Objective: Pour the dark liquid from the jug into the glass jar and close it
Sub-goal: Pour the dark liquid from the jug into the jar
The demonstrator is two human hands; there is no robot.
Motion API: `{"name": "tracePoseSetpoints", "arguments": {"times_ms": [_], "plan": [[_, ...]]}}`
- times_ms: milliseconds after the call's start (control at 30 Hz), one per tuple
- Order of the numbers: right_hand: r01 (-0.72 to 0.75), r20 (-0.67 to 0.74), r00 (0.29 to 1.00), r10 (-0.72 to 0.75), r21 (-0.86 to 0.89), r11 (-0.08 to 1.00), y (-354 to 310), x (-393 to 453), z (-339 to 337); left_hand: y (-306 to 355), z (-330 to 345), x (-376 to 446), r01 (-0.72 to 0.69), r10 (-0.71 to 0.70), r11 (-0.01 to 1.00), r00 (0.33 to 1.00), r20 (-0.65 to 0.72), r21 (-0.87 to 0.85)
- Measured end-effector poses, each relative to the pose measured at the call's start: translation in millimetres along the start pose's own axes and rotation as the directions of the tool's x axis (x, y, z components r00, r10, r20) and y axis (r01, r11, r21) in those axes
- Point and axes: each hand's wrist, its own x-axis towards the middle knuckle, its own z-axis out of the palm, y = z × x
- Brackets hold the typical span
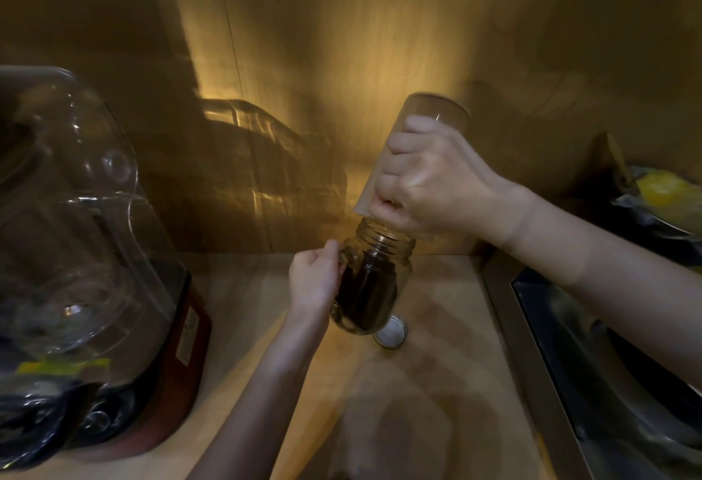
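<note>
The glass jar (pixel 370 282) stands on the wooden worktop (pixel 437 384) near the back wall, its threaded mouth open and its body dark with liquid most of the way up. The left hand (pixel 315 278) is closed against the jar's left side, fingers (pixel 334 251) curled round the glass just under the shoulder, steadying it. Above the jar, the right hand (pixel 429 183) is wrapped firmly around a clear jug (pixel 429 118) that is tipped nearly upside down, its base pointing up and away and its rim directly over the jar's mouth; whether rim and mouth touch cannot be told, since the lower fingers of that hand cover the meeting point. The part of the jug showing above the hand looks clear and empty. Just beside the jar's base, on its near right, a round silvery lid (pixel 391 333) lies flat on the worktop, partly hidden behind the glass. Well to the left of the jar sits a blender (pixel 114 289) with a red base under a big clear cover. To the right of the jar, past the edge of the wood, runs a metal sink (pixel 607 365), and beyond it, at the far right, something yellow (pixel 664 191) rests in a dark wrapping.
</note>
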Motion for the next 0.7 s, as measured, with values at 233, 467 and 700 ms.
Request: {"name": "tracePoseSetpoints", "arguments": {"times_ms": [233,467,700], "plan": [[-0.033,-0.052,0.998,0.033,0.014,0.999,-3,0,-6,-1,0,2,-0.016,0.016,1.0,1.0,0.008,-0.019],[-0.441,0.003,0.888,0.46,0.289,0.85,3,-15,2,-10,-3,6,-0.005,0.004,1.0,1.0,-0.027,-0.015],[-0.765,0.291,0.492,0.821,0.595,0.247,-1,-70,37,-31,-14,1,-0.018,0.02,0.999,0.999,0.045,-0.042]]}}
